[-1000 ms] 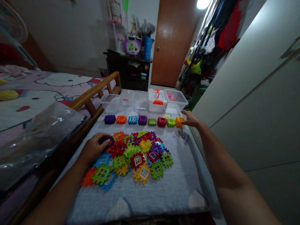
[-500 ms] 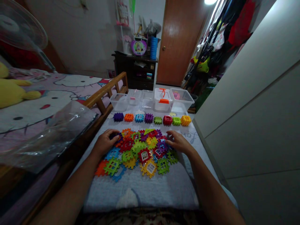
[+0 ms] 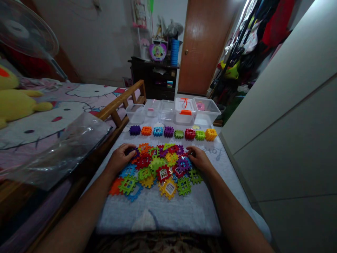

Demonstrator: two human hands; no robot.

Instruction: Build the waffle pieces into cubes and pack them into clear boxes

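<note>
A heap of flat, toothed plastic tiles in many colours lies on a pale cloth. My left hand rests on the heap's left edge, its fingers curled round a purple tile. At the heap's right edge, my right hand lies over the tiles with fingers bent; whether it holds one is unclear. Beyond the heap stands a row of assembled cubes, from a purple one on the left to a yellow one on the right.
Clear plastic tubs and a lidded box with an orange latch line the far edge. A wooden bed rail, a clear plastic bag and a yellow plush toy are at left. A pale cabinet wall stands at right.
My right hand has drawn back from the yellow cube at the row's end and come down on the heap's right edge. The left hand stays on the purple tile.
</note>
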